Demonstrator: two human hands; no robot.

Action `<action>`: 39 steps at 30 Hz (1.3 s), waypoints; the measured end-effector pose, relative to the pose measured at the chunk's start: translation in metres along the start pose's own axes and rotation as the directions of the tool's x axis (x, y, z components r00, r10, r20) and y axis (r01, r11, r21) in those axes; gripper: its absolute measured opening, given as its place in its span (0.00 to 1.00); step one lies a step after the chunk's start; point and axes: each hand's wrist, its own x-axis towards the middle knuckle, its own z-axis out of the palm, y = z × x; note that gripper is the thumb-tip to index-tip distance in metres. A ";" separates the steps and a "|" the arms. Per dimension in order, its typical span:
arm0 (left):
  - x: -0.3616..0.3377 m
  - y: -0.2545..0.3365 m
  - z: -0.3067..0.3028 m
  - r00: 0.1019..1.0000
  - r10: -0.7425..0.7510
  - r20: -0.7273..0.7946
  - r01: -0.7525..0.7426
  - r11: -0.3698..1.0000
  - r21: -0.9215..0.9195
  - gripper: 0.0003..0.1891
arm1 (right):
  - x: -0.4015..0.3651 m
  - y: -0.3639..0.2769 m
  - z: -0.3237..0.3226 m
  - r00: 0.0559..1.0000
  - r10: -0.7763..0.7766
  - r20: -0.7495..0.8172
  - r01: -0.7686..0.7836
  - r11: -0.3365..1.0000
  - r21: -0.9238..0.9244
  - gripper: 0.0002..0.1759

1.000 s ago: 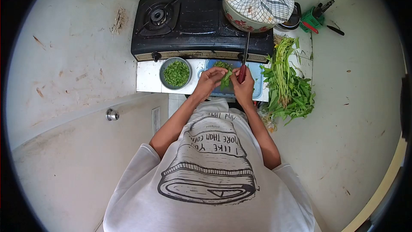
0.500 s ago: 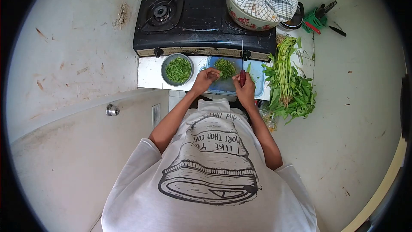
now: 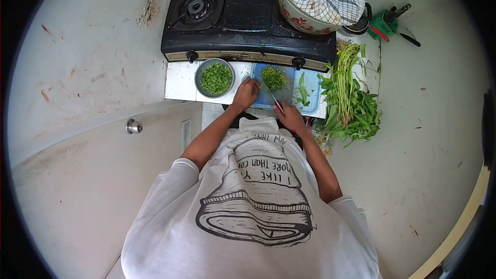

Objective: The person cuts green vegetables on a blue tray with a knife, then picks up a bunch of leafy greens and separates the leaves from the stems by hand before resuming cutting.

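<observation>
My right hand (image 3: pixel 292 119) grips a knife (image 3: pixel 269 93) by its dark red handle. The blade points up and left, its tip beside a heap of chopped greens (image 3: pixel 274 78) on the blue cutting board (image 3: pixel 267 102). At the board's left edge my left hand (image 3: pixel 247 93) is closed, fingers curled near the blade tip; whatever they pinch is too small to make out. Several loose green leaves (image 3: pixel 303 92) lie on the right part of the blue tray (image 3: pixel 312 80). Left of my left hand stands a grey bowl (image 3: pixel 198 87) filled with chopped greens.
A black gas stove (image 3: pixel 247 15) stands behind the board, bearing a floral pot (image 3: pixel 299 20) wrapped in checked cloth. To the right lies a large bunch of leafy greens (image 3: pixel 351 88). Beyond it is a green basket (image 3: pixel 381 25) with utensils. A door knob (image 3: pixel 134 126) juts out at left.
The knife has swung from pointing straight up to slanting up-left, its tip now down by the chopped heap. My right hand has dropped lower; my left hand is slightly lower.
</observation>
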 end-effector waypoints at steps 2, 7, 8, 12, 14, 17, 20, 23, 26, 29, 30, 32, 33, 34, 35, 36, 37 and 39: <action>-0.003 0.003 0.000 0.999 0.042 -0.030 -0.040 0.998 0.043 0.05 | 0.002 0.000 0.007 0.999 0.020 0.043 -0.017 0.997 -0.077 0.23; -0.007 0.005 0.001 0.992 0.089 -0.087 -0.079 0.991 0.110 0.05 | -0.002 -0.002 0.013 0.999 -0.031 0.012 0.032 0.989 -0.145 0.23; -0.006 0.005 0.002 0.997 0.031 -0.076 -0.027 0.999 0.046 0.05 | -0.002 -0.004 0.013 0.999 -0.040 0.003 0.040 0.986 -0.161 0.23; -0.008 0.008 0.008 0.980 -0.192 -0.041 0.188 0.978 -0.086 0.06 | 0.003 -0.001 0.019 0.999 -0.040 0.010 0.041 0.976 -0.213 0.23; -0.008 0.014 0.004 0.972 -0.232 -0.044 0.228 0.970 -0.085 0.05 | 0.004 -0.001 0.021 0.999 -0.043 0.023 0.047 0.969 -0.242 0.24; -0.010 0.011 0.004 0.978 -0.202 -0.052 0.199 0.978 -0.070 0.04 | 0.004 -0.004 0.020 0.998 -0.040 0.048 0.052 0.958 -0.284 0.24; -0.009 0.001 0.010 0.980 -0.192 -0.054 0.188 0.980 -0.067 0.06 | 0.004 -0.002 0.024 0.998 -0.032 0.050 0.046 0.955 -0.294 0.24; -0.010 0.001 0.010 0.982 -0.176 -0.064 0.171 0.982 -0.083 0.05 | 0.001 -0.006 0.021 0.998 -0.039 0.045 0.051 0.951 -0.305 0.24; -0.011 0.006 0.007 0.986 -0.150 -0.079 0.143 0.986 -0.081 0.05 | 0.000 -0.010 0.018 0.998 -0.039 0.056 0.055 0.949 -0.310 0.24; -0.011 0.011 0.005 0.984 -0.161 -0.078 0.152 0.983 -0.103 0.04 | 0.003 -0.004 0.024 0.998 -0.033 0.061 0.052 0.940 -0.338 0.24; -0.011 0.013 0.004 0.982 -0.175 -0.075 0.166 0.980 -0.112 0.03 | 0.003 -0.005 0.024 0.997 -0.026 0.067 0.048 0.936 -0.348 0.24; -0.011 0.017 0.002 0.980 -0.187 -0.073 0.177 0.977 -0.116 0.02 | 0.003 -0.007 0.023 0.997 -0.011 0.082 0.040 0.929 -0.368 0.24; -0.011 0.015 0.002 0.980 -0.183 -0.074 0.174 0.978 -0.113 0.02 | 0.004 -0.007 0.025 0.997 -0.014 0.078 0.043 0.927 -0.373 0.24; -0.010 0.013 0.003 0.981 -0.180 -0.074 0.171 0.979 -0.109 0.03 | 0.005 -0.006 0.026 0.997 -0.018 0.075 0.045 0.925 -0.378 0.23; -0.011 0.011 0.004 0.982 -0.170 -0.080 0.162 0.982 -0.102 0.03 | 0.005 -0.006 0.027 0.997 -0.021 0.072 0.047 0.922 -0.383 0.23; -0.010 0.010 0.005 0.984 -0.160 -0.085 0.152 0.984 -0.095 0.03 | 0.005 -0.007 0.027 0.998 -0.018 0.067 0.042 0.920 -0.389 0.23; -0.010 0.009 0.006 0.985 -0.149 -0.090 0.141 0.986 -0.088 0.03 | 0.005 -0.008 0.028 0.998 -0.014 0.062 0.038 0.918 -0.395 0.23; -0.010 0.007 0.006 0.988 -0.137 -0.071 0.132 0.988 -0.080 0.03 | 0.006 -0.007 0.029 0.998 -0.007 0.059 0.030 0.915 -0.401 0.23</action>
